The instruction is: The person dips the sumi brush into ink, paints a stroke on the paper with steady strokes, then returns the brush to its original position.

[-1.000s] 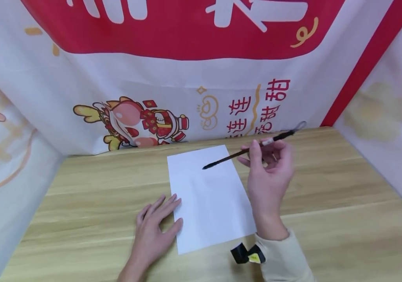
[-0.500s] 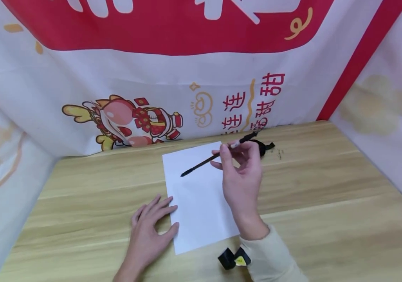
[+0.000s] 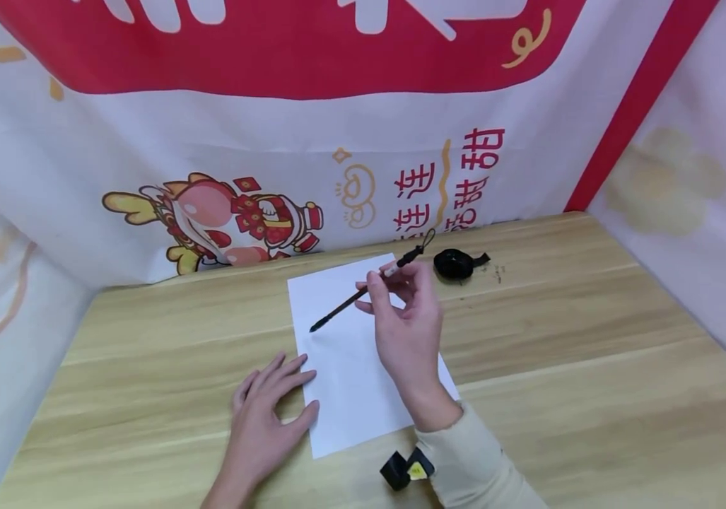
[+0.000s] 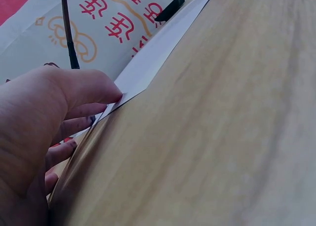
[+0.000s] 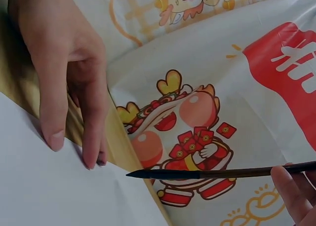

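the right hand [image 3: 408, 332] is pinching a black-tipped brush [image 3: 363, 293] between thumb and fingertips, holding it slanted above the white sheet of paper [image 3: 350, 385], the tip pointing toward the sheet's left edge. the left hand [image 3: 267, 417] is lying flat with fingers spread, its fingertips pressing the paper's left edge against the wooden table [image 3: 592, 353]. a small black dish [image 3: 453, 264] is sitting just beyond the paper's far right corner; its contents cannot be made out. the backdrop [image 3: 210, 141] is showing red chinese characters, including 甜 and 连连.
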### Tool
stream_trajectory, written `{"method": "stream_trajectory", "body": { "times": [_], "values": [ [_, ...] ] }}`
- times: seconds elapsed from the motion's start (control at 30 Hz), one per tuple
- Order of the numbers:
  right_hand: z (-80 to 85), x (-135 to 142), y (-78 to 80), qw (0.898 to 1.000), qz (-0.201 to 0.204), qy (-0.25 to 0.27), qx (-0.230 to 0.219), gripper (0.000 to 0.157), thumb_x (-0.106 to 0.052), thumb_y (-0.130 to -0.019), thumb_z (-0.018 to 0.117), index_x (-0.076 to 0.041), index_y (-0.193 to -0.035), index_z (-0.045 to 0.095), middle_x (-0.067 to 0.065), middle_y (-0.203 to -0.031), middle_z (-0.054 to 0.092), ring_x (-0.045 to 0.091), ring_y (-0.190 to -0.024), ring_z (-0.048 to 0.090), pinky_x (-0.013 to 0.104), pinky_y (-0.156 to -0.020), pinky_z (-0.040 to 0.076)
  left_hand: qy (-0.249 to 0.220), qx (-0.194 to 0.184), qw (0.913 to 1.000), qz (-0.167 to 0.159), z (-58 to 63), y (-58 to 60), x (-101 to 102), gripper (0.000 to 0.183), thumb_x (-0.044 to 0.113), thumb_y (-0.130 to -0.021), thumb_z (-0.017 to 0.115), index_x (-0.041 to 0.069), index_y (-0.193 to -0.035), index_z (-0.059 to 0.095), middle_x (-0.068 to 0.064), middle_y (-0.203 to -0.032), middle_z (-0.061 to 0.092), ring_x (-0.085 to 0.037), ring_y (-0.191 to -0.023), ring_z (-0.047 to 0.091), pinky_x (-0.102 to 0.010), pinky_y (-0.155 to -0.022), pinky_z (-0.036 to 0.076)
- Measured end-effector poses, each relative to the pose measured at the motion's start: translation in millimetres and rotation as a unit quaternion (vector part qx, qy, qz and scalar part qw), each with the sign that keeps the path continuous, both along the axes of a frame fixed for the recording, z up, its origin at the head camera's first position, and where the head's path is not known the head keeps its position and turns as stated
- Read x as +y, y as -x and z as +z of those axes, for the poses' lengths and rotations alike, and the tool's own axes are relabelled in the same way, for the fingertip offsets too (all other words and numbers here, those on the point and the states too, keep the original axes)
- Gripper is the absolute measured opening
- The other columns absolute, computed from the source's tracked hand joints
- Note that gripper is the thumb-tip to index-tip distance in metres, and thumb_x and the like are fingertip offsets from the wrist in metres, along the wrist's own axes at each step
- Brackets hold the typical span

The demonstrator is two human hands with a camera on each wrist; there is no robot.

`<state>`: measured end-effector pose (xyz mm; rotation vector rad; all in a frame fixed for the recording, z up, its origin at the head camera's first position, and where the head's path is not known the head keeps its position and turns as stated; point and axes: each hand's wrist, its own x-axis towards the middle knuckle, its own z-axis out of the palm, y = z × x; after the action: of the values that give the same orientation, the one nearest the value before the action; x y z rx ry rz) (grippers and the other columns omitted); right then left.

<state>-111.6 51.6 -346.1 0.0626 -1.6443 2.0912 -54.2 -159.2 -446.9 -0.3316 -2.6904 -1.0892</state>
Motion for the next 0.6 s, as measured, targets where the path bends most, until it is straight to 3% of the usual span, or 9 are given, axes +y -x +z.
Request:
{"method": "stream_trajectory", "body": {
  "times": [0.37,0.6],
  "values": [
    [-5.5,-4.6,-3.1,0.999,-0.001,-0.03,-0.014,0.022,-0.004,-0.105,0.068,0.002,-0.12,0.052,0.015,-0.111,0.064,0.026,-0.102,0.079,0.036,-0.079,0.069,0.013,0.008,0.9999,-0.006,-0.2,-0.3,-3.1,0.044,0.019,-0.081,0.09,0.023,-0.124,0.08,0.001,-0.15,0.069,-0.038,-0.151,0.052,-0.065,-0.124,0.021],
    [-5.8,-7.3,0.3,1.0,-0.003,-0.028,-0.003,0.024,-0.003,-0.104,0.069,0.005,-0.119,0.052,0.015,-0.108,0.065,0.02,-0.101,0.079,0.036,-0.079,0.069,0.008,-0.001,1.0,0.001,0.5,0.1,-3.4,0.043,0.02,-0.083,0.089,0.022,-0.125,0.08,0.002,-0.151,0.068,-0.037,-0.152,0.051,-0.063,-0.126,0.02]
  ]
}}
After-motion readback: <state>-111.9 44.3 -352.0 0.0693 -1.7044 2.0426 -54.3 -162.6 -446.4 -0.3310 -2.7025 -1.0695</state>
